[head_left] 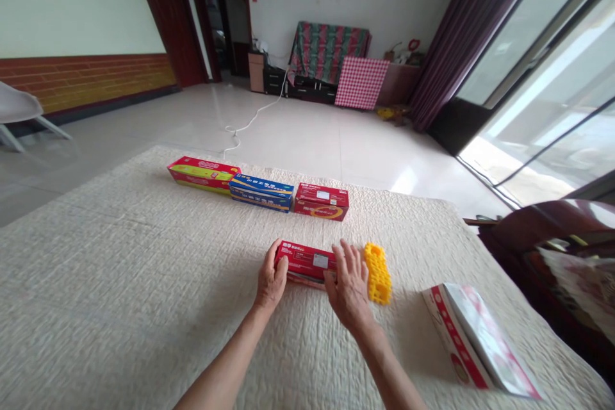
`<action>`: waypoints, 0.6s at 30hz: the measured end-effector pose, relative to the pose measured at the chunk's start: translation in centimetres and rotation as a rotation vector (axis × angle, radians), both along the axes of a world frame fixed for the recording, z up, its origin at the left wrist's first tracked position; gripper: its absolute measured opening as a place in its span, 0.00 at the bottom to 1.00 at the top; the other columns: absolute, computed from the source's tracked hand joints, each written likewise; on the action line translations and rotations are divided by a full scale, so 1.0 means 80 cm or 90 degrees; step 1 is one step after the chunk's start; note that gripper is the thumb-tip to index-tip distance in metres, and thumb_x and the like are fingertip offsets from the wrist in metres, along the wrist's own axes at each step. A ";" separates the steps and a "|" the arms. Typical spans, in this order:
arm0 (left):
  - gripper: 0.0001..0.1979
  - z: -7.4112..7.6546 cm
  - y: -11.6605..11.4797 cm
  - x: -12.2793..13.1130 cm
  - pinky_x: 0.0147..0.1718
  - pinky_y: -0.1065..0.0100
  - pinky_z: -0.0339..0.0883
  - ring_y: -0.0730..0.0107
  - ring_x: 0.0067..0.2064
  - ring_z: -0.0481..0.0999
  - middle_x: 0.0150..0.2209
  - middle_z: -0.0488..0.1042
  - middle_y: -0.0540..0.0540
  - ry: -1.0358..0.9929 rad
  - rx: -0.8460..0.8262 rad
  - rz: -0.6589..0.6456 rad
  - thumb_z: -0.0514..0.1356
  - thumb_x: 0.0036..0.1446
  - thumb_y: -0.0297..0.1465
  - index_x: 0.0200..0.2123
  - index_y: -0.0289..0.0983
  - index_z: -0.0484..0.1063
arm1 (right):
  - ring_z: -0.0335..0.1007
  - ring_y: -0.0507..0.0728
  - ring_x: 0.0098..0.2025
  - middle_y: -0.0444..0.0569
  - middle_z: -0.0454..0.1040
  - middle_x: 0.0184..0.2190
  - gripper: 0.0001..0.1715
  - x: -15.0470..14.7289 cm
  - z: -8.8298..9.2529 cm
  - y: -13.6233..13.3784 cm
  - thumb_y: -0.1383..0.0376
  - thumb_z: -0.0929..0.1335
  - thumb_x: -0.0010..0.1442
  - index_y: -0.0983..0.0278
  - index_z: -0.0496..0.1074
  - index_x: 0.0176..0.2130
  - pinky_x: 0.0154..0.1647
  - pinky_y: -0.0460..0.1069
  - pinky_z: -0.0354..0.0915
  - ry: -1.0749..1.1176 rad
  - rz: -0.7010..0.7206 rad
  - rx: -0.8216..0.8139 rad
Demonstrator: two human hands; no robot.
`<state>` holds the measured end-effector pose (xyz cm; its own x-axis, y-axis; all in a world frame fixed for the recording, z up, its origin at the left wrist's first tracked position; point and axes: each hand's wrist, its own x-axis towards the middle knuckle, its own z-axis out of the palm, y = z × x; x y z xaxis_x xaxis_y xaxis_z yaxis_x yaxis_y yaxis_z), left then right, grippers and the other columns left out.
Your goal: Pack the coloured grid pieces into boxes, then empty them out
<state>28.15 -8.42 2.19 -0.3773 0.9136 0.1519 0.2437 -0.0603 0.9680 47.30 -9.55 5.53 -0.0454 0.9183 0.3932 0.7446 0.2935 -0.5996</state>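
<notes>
A red cardboard box (307,261) with white lettering and a pale label lies lengthwise on the cream quilted cover in front of me. My left hand (271,277) is closed around its left end, thumb on the near top edge. At the other end, my right hand (350,282) has its fingers stretched out and spread, with the thumb by the box's near edge. That hand hides the box's right end. Just right of it lies a yellow textured block with holes (378,274), apart from the box.
Along the far edge of the quilted cover (144,282), a red-and-green box (204,174), a blue box (262,193) and another red box (321,201) stand in a row. A white-and-red plastic package (480,339) lies at right. Beyond, a white cord (254,116) crosses the tiled floor.
</notes>
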 end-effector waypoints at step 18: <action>0.19 -0.017 0.019 -0.013 0.46 0.59 0.73 0.58 0.47 0.79 0.44 0.81 0.42 -0.091 -0.032 0.094 0.54 0.59 0.42 0.45 0.38 0.76 | 0.63 0.62 0.50 0.49 0.69 0.50 0.20 0.001 0.037 0.018 0.73 0.67 0.48 0.57 0.65 0.42 0.46 0.58 0.59 -0.205 0.194 -0.084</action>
<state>27.10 -6.92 0.87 -0.5224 0.8517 0.0419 0.1056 0.0159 0.9943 47.41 -8.14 8.46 -0.4222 0.8853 0.1947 0.7905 0.4647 -0.3990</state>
